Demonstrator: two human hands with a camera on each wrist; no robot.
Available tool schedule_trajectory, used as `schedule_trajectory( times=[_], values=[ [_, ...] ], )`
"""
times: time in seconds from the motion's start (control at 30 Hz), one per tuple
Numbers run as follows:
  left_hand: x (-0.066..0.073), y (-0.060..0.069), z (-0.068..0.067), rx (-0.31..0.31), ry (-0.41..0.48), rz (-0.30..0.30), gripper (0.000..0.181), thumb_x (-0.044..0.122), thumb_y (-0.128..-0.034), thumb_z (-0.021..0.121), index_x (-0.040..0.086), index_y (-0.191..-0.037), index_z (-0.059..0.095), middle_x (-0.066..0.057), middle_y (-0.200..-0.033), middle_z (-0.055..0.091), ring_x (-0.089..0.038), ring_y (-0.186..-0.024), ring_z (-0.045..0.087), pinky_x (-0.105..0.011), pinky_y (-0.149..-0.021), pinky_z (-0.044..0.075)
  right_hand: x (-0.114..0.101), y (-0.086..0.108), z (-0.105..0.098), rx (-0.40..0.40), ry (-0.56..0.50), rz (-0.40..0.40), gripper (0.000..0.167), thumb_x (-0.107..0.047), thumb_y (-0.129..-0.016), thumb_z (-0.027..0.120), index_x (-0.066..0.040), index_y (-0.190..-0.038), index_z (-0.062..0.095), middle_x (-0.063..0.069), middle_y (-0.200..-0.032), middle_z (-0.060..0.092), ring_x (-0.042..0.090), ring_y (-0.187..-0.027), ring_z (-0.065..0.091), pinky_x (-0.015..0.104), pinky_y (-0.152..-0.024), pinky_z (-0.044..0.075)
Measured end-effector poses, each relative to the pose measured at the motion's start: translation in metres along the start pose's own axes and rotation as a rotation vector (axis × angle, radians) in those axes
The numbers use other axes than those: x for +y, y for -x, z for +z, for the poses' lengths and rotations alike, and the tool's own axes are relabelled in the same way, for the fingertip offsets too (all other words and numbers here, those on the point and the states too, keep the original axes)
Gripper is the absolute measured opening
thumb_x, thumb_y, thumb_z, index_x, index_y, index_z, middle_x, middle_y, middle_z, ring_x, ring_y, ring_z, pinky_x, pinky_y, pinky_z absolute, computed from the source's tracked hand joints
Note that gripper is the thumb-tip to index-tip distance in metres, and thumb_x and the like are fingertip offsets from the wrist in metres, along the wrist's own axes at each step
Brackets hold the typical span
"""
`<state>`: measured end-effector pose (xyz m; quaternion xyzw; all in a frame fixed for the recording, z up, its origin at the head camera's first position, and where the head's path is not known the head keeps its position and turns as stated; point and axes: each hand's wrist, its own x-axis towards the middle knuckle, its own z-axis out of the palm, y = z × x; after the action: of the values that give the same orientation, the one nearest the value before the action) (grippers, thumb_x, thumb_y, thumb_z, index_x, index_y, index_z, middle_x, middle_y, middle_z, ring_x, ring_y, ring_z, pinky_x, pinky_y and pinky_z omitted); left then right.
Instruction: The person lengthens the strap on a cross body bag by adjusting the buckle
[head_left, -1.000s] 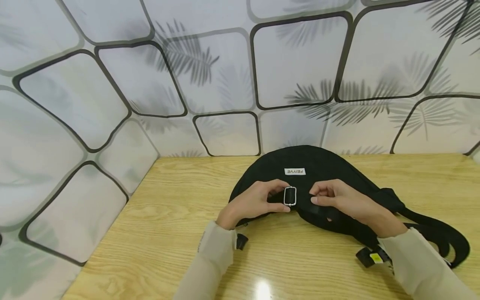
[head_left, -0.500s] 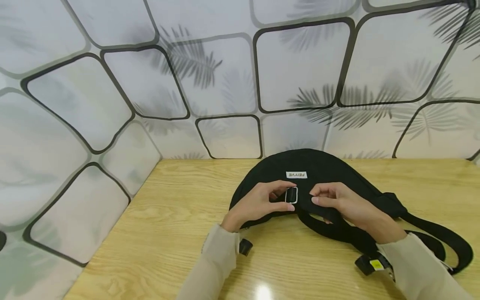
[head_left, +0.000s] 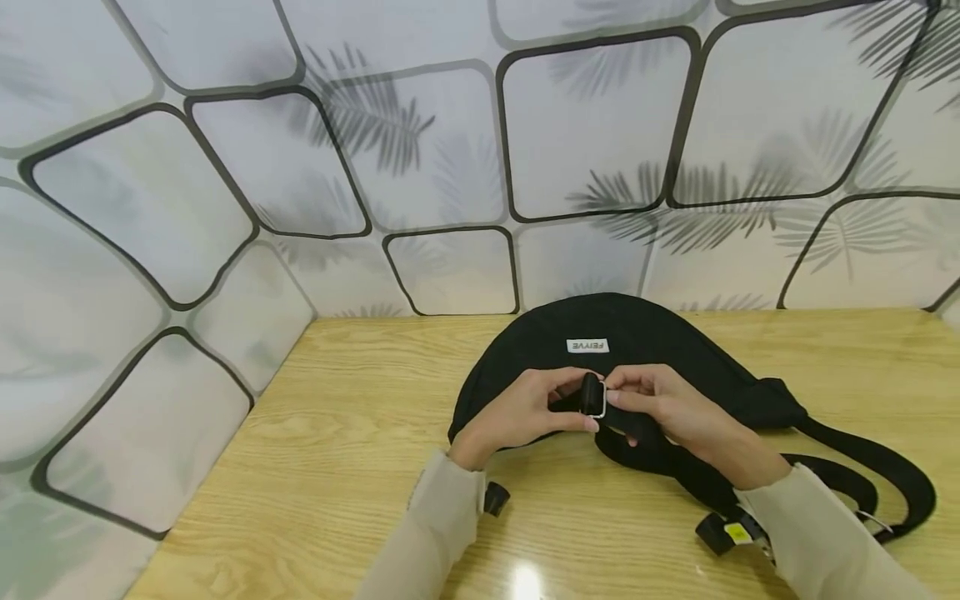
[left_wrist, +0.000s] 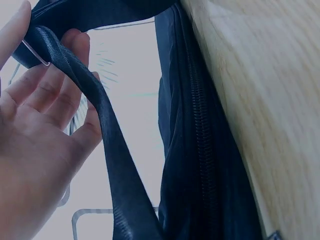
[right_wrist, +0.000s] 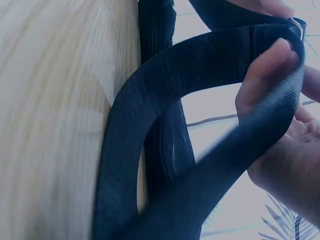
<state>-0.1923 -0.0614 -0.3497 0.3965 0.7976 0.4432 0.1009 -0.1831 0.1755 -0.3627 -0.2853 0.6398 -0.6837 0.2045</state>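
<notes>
A black curved bag (head_left: 652, 333) with a white label (head_left: 588, 346) lies on the wooden table. In front of it, the left hand (head_left: 513, 410) holds a silver metal slider (head_left: 603, 400) between thumb and fingers, with black strap looped through it. The right hand (head_left: 678, 412) pinches the black webbing (right_wrist: 200, 62) just right of the slider, its fingertips close against the frame. In the left wrist view a strap (left_wrist: 117, 165) runs down from the left hand (left_wrist: 45, 115); the right wrist view shows the webbing looping around the right hand (right_wrist: 280, 110).
One black buckle end (head_left: 495, 498) lies by the left sleeve, and another with a yellow tag (head_left: 738, 533) by the right sleeve. More strap (head_left: 892, 467) loops out on the right. Behind the wooden table (head_left: 360, 375) stands a patterned wall (head_left: 450, 183).
The hands have come together at the slider. The right fingertips have moved left to meet it, and a fold of strap now stands up through the metal frame.
</notes>
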Motion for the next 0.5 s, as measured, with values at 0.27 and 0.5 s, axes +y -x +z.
schedule_trajectory(
  times=[0.27,0.5],
  values=[
    [0.000,0.002,-0.004,0.006,-0.016,-0.016,0.047,0.016,-0.0950,0.075,0.004,-0.138,0.059,-0.005,-0.116,0.070,-0.002,-0.100,0.061,-0.023,-0.087,0.048,-0.001,0.004,-0.008,-0.024,0.079,0.053,0.016,-0.003,-0.106,0.050,-0.003,-0.106,0.066,0.004,-0.089,0.071,0.018,-0.063,0.065,0.033,-0.062,0.057],
    [0.001,0.006,-0.014,0.060,-0.059,-0.038,0.049,0.017,-0.0952,0.074,0.004,-0.140,0.058,-0.004,-0.110,0.069,-0.008,-0.099,0.061,-0.026,-0.089,0.048,0.000,0.006,-0.018,-0.043,0.118,0.072,0.014,-0.001,-0.105,0.050,0.003,-0.106,0.064,-0.002,-0.073,0.063,0.018,-0.061,0.062,0.033,-0.063,0.056]
  ],
)
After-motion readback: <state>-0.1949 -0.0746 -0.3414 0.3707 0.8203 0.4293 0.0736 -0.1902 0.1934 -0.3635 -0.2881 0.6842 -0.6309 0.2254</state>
